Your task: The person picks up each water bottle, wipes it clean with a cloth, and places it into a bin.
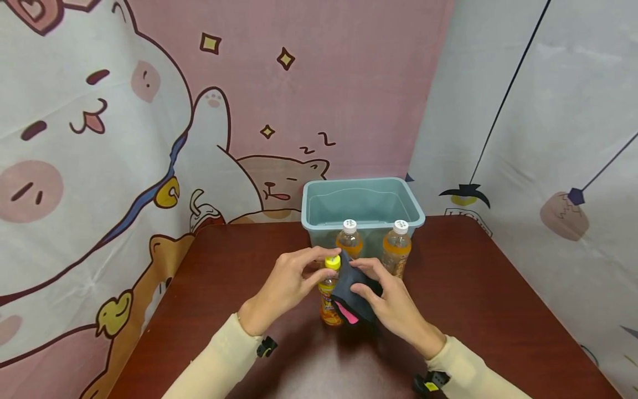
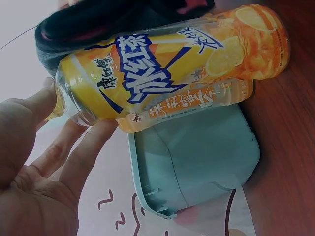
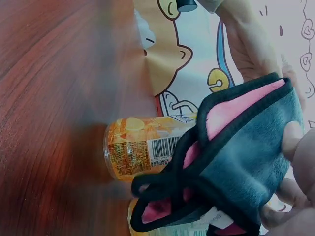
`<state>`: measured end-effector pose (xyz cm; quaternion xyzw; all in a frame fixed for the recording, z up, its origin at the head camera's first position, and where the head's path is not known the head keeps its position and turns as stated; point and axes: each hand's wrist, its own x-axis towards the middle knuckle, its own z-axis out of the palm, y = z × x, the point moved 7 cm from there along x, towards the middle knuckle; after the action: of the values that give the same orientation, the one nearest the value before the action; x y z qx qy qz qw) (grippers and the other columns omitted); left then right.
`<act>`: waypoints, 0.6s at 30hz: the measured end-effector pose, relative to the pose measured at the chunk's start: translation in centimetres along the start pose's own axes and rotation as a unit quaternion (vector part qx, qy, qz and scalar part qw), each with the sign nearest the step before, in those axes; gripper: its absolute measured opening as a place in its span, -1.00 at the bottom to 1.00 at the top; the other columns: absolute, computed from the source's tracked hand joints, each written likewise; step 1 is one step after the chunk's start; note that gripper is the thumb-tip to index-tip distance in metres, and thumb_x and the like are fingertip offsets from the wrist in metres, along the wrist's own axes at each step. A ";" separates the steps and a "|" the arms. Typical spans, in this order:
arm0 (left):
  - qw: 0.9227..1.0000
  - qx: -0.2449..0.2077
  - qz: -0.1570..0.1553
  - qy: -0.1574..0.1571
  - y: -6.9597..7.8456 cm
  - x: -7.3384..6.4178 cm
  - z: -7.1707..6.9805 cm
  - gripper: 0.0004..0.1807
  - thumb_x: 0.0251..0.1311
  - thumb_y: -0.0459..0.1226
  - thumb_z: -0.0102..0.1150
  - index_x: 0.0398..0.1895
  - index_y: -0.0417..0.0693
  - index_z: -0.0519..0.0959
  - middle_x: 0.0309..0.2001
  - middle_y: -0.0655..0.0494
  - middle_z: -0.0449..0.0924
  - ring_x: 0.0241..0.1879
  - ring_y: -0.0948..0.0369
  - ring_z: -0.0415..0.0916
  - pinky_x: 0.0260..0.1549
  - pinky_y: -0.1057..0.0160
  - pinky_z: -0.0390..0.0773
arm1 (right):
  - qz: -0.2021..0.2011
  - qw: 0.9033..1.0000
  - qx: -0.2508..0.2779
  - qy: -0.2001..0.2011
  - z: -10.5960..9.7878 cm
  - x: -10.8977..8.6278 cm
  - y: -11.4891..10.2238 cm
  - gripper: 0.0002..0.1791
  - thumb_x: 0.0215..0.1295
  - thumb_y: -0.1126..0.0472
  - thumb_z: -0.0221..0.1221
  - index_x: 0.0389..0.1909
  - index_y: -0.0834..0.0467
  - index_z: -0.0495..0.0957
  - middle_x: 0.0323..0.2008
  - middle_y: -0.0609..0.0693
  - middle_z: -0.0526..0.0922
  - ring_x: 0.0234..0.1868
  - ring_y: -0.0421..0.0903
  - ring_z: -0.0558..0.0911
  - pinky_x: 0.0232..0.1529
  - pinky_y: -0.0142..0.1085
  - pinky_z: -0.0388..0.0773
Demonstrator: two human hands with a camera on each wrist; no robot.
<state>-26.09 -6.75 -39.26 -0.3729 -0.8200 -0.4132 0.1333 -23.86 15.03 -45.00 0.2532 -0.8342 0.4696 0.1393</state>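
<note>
A bottle of iced tea (image 1: 329,310) with a yellow cap and an orange-yellow label stands upright on the table. My left hand (image 1: 281,285) holds it at the cap and neck, thumb on the near side; the left wrist view shows fingers behind the neck of the bottle (image 2: 147,73). My right hand (image 1: 399,305) grips a folded dark grey cloth (image 1: 354,291) with black edging and pink lining. The cloth (image 3: 246,157) hangs against the bottle's right side, a black loop and a white tag showing on it. Its upper corner is at my left fingertips.
Two white-capped bottles, one at the left (image 1: 349,242) and one at the right (image 1: 397,249), stand just beyond my hands. Behind them a light blue plastic bin (image 1: 319,238) sits at the back of the brown table (image 1: 239,260). Printed cartoon fabric (image 1: 349,83) hangs behind.
</note>
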 end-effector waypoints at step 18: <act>1.000 0.013 0.005 0.005 0.2 0.0 0.2 -0.48 0.46 -0.22 0.59 0.45 0.08 0.75 0.24 0.11 0.91 0.03 0.19 0.95 0.03 0.39 0.87 | -0.006 0.999 0.031 0.010 0.6 0.8 0.2 -0.28 0.24 0.31 0.68 0.43 0.07 0.69 0.33 0.09 0.87 0.14 -0.08 0.94 0.12 -0.28 0.91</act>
<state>-25.90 -6.56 -39.28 -0.3730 -0.8229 -0.4036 0.1443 -24.58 14.37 -45.07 0.2581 -0.8160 0.4972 0.1425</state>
